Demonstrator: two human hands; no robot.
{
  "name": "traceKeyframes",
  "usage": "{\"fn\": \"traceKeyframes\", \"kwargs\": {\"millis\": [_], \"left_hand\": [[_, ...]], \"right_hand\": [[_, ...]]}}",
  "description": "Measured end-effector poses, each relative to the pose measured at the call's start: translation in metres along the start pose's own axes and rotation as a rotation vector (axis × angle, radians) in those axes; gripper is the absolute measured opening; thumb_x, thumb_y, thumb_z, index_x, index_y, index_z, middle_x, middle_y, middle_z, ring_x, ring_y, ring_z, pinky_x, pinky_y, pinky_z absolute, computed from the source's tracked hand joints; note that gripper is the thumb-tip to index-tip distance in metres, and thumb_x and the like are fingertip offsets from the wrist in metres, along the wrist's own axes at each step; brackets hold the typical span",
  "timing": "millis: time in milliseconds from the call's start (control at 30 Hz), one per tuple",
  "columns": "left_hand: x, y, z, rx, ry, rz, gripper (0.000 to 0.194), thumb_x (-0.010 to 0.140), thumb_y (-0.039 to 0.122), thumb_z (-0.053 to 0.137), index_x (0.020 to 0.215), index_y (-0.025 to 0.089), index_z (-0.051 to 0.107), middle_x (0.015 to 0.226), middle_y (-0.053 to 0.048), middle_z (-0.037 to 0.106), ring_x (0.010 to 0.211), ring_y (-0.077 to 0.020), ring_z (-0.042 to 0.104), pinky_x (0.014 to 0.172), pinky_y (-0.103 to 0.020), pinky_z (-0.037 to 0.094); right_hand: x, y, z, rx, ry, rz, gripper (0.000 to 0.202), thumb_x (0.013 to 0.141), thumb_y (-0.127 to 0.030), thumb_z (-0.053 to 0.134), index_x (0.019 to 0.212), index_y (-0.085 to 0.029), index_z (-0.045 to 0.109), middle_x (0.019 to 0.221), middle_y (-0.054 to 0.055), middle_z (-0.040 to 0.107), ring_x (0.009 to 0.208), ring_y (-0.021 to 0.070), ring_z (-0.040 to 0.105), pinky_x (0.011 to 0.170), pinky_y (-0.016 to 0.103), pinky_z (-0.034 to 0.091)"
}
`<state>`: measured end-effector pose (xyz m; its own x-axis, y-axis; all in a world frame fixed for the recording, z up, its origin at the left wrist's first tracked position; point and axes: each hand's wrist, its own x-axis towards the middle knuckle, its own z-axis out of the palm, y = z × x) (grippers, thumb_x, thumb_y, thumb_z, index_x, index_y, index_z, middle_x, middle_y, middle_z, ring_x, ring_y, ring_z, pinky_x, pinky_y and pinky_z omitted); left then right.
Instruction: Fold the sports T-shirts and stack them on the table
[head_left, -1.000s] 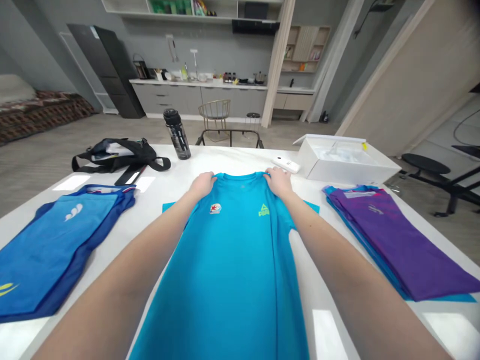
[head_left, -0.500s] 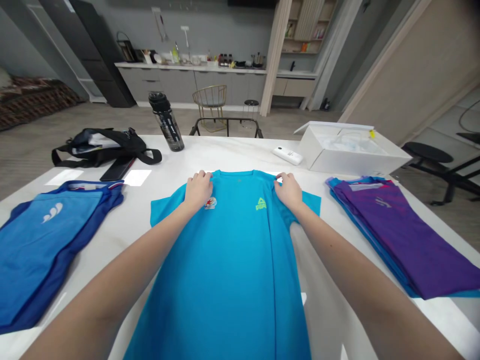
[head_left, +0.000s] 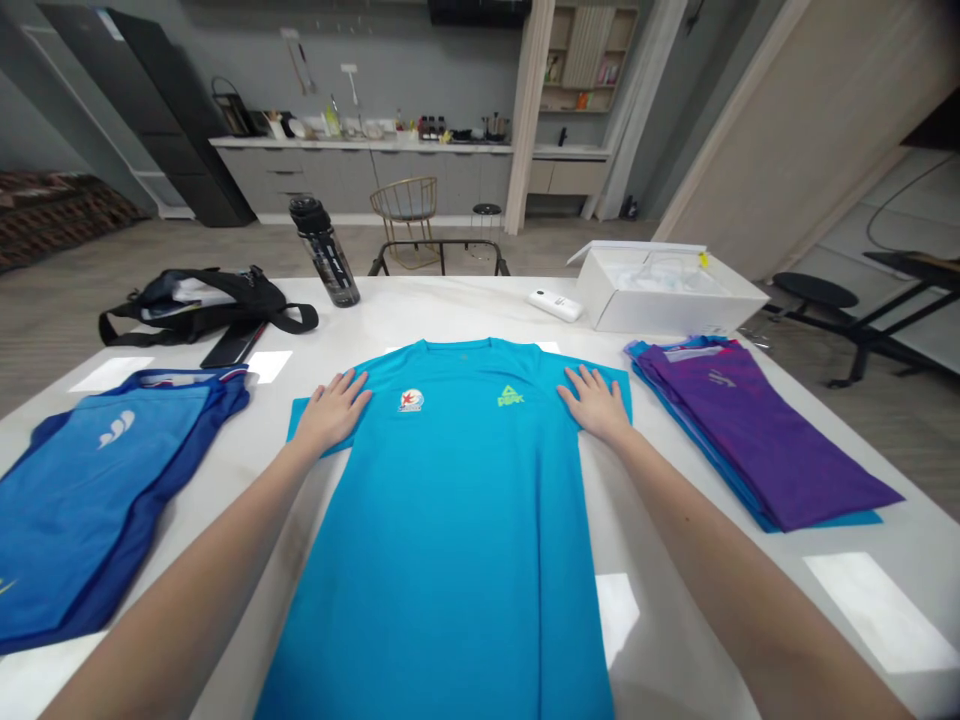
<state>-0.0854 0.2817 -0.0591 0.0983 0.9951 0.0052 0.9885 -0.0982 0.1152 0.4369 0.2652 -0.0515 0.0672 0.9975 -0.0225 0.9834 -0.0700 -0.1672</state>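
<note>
A turquoise T-shirt (head_left: 450,500) lies spread front side up on the white table (head_left: 660,600), its collar toward the far edge. It bears a round red-and-white badge and a green logo on the chest. My left hand (head_left: 334,408) rests flat on the left sleeve, fingers spread. On the right sleeve, my right hand (head_left: 596,402) also lies flat with its fingers apart. A long crease runs down the right side of the shirt. The hem is cut off by the bottom of the picture.
Folded blue shirts (head_left: 112,480) lie at left, folded purple and blue clothing (head_left: 750,430) at right. Farther back are a black bag (head_left: 202,305), a phone (head_left: 231,345), a dark bottle (head_left: 326,255), a white remote-like device (head_left: 555,304) and an open white box (head_left: 667,300).
My hands have let go of the shirt's shoulders and moved outward onto the sleeves, fingers now spread. Both sleeves lie flatter. The camera view has shifted slightly.
</note>
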Motion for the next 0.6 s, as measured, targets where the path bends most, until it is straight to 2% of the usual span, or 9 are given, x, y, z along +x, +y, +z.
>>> {"fn": "traceKeyframes", "kwargs": {"millis": [67,167,267,367,467,600], "left_hand": [[0.005,-0.008,0.000,0.017,0.004,-0.003,0.061,0.104,0.052,0.024,0.159,0.027,0.033,0.168,-0.007,0.025,0.155,-0.0310,0.022,0.121,-0.058,0.022],[0.011,-0.011,-0.005,0.018,0.052,-0.014,0.064,0.104,0.051,0.023,0.159,0.021,0.033,0.167,-0.012,0.027,0.154,-0.0310,0.025,0.122,-0.057,0.023],[0.004,0.002,-0.013,0.005,0.214,0.010,0.059,0.104,0.044,0.026,0.154,0.016,0.040,0.163,-0.014,0.036,0.150,-0.0286,0.032,0.122,-0.049,0.026],[-0.014,0.022,-0.021,-0.024,0.312,-0.074,0.054,0.102,0.040,0.030,0.148,0.018,0.047,0.153,-0.014,0.048,0.139,-0.0311,0.047,0.115,-0.048,0.037],[-0.029,0.034,-0.025,-0.061,0.229,-0.271,0.060,0.099,0.050,0.032,0.147,0.017,0.048,0.146,-0.019,0.053,0.127,-0.0392,0.056,0.102,-0.055,0.047],[-0.037,0.022,-0.021,-0.108,0.169,-0.365,0.082,0.094,0.067,0.034,0.157,0.013,0.033,0.160,-0.024,0.033,0.139,-0.0445,0.043,0.106,-0.059,0.043]], "right_hand": [[0.007,0.009,-0.002,-0.015,-0.023,-0.020,0.066,0.102,-0.064,0.024,0.160,-0.032,0.030,0.169,0.005,0.021,0.155,0.0321,0.016,0.121,0.063,0.011],[0.016,0.020,-0.005,-0.022,-0.050,-0.048,0.068,0.101,-0.067,0.023,0.161,-0.034,0.029,0.169,0.003,0.020,0.155,0.0311,0.015,0.122,0.062,0.011],[0.018,0.018,-0.009,-0.003,-0.049,-0.039,0.069,0.102,-0.066,0.020,0.159,-0.031,0.032,0.169,0.004,0.022,0.155,0.0316,0.017,0.122,0.063,0.013],[0.012,0.002,-0.008,0.023,0.076,-0.036,0.069,0.104,-0.061,0.014,0.158,-0.023,0.037,0.168,0.008,0.025,0.154,0.0307,0.019,0.122,0.061,0.016],[0.001,-0.018,-0.002,0.038,0.101,-0.017,0.069,0.104,-0.061,0.014,0.158,-0.024,0.036,0.167,0.009,0.026,0.153,0.0324,0.022,0.121,0.061,0.019],[-0.011,-0.024,0.004,0.013,0.024,0.092,0.073,0.100,-0.069,0.017,0.160,-0.030,0.033,0.168,0.005,0.024,0.153,0.0394,0.018,0.119,0.068,0.014]]}}
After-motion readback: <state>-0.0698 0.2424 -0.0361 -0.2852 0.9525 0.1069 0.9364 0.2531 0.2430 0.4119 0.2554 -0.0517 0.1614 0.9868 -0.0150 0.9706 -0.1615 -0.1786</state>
